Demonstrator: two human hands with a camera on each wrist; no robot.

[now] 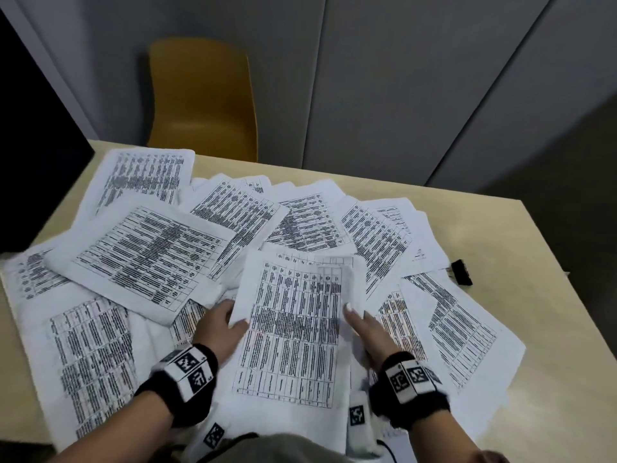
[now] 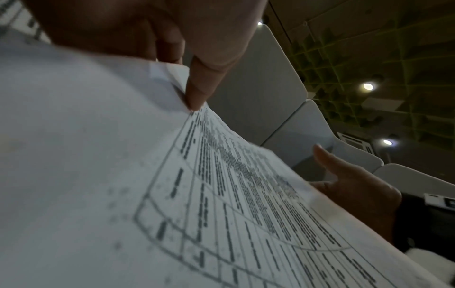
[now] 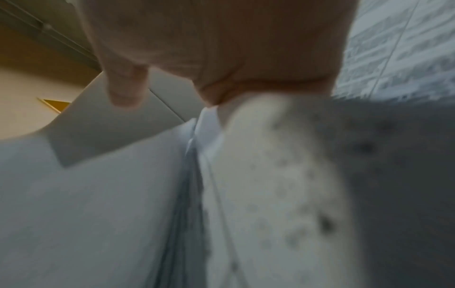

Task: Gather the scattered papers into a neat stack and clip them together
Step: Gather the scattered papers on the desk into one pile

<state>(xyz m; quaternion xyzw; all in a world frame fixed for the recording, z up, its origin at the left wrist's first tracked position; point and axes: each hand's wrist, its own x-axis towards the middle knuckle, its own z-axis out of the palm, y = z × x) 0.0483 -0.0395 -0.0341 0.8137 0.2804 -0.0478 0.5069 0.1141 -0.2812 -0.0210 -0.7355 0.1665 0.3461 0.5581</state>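
Note:
Printed sheets (image 1: 147, 255) lie scattered and overlapping across the beige table (image 1: 500, 225). In the middle, a small sheaf of papers (image 1: 293, 329) is raised off the pile between both hands. My left hand (image 1: 220, 325) pinches its left edge, thumb (image 2: 197, 93) on top and fingers underneath. My right hand (image 1: 364, 329) lies against the sheaf's right edge (image 3: 197, 155) with a straight finger along it. Its thumb (image 3: 125, 87) stands off the paper, and its other fingers are hidden behind the sheets. A black binder clip (image 1: 460, 271) rests on the table at the right, beside the outermost sheets.
A yellow chair (image 1: 200, 98) stands behind the table's far edge, in front of grey wall panels. A dark screen or panel (image 1: 36, 168) rises at the table's left side. Bare tabletop shows at the far right and near right.

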